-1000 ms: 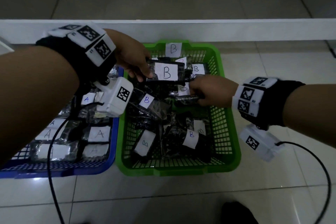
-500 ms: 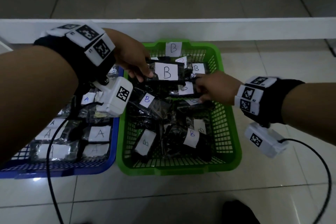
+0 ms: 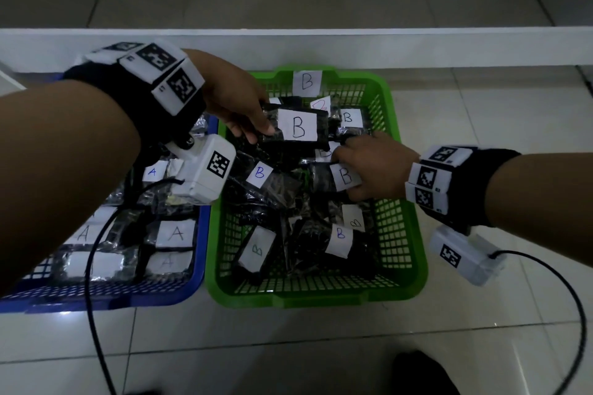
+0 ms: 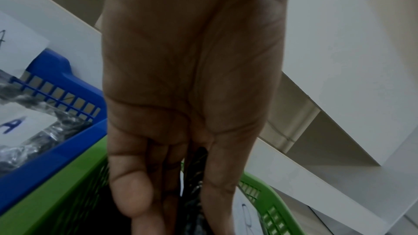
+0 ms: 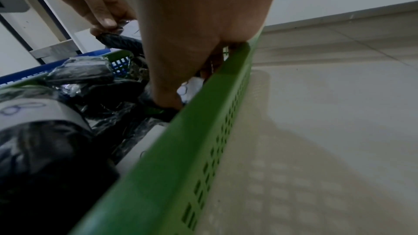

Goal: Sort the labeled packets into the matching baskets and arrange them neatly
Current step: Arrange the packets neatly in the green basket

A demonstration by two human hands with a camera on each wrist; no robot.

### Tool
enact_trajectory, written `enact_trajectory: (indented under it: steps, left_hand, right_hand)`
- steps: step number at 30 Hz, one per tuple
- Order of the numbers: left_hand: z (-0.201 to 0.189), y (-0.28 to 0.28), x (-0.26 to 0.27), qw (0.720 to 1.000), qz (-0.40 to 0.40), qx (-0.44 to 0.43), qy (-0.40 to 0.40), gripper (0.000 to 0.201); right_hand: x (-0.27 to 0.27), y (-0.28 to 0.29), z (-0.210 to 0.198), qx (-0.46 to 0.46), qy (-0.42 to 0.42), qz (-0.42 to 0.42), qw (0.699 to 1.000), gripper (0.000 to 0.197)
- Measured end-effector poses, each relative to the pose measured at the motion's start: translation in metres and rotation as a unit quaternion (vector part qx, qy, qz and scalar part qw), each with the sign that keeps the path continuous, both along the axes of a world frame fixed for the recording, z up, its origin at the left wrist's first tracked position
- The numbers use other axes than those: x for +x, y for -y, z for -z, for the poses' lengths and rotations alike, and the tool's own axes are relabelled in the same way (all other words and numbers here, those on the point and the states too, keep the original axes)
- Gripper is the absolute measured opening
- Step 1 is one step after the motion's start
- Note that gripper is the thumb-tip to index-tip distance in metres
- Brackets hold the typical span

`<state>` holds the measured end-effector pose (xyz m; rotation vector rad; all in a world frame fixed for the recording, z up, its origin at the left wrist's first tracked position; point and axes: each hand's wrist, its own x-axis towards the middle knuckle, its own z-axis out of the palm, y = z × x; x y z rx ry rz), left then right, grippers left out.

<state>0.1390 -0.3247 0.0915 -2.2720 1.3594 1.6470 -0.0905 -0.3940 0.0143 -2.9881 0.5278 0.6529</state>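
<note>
Packets [image 3: 296,130] labeled B pinched by both hands; right-wrist view shows left fingertips [image 5: 106,21].

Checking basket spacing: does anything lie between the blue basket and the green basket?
Nothing: the blue plastic basket and green plastic basket touch, rim to rim, in the head view.

I note glossy floor tiles [image 3: 321,346] under the green plastic lattice basket [image 3: 404,253]; inside it, crinkly shiny black film packets [image 3: 282,189] with matt white paper labels [image 3: 298,127].

Both hands [image 3: 234,99] [image 3: 375,163] outstretched, fingers curled.
</note>
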Motion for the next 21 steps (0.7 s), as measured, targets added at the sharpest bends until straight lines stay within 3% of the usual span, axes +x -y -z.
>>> enact_trajectory:
  steps: [4, 9, 16, 21]
  left_hand:
    - [0.001, -0.001, 0.001, 1.0, -0.003, 0.006, -0.009, 0.007]
    - [0.004, -0.001, 0.001, 1.0, -0.017, -0.014, -0.017, 0.014]
    - [0.013, 0.003, -0.002, 0.999, -0.033, -0.042, -0.012, 0.025]
    - [0.012, 0.0, 0.002, 0.998, -0.033, -0.052, -0.019, 0.014]
  right_hand:
    - [0.003, -0.001, 0.002, -0.036, -0.002, 0.03, 0.999, 0.064]
    - [0.005, 0.003, -0.004, 0.04, -0.014, 0.009, 0.999, 0.05]
    - [0.014, 0.01, -0.002, 0.133, 0.013, 0.118, 0.984, 0.037]
    - [0.02, 0.011, -0.003, 0.127, 0.022, 0.11, 0.986, 0.036]
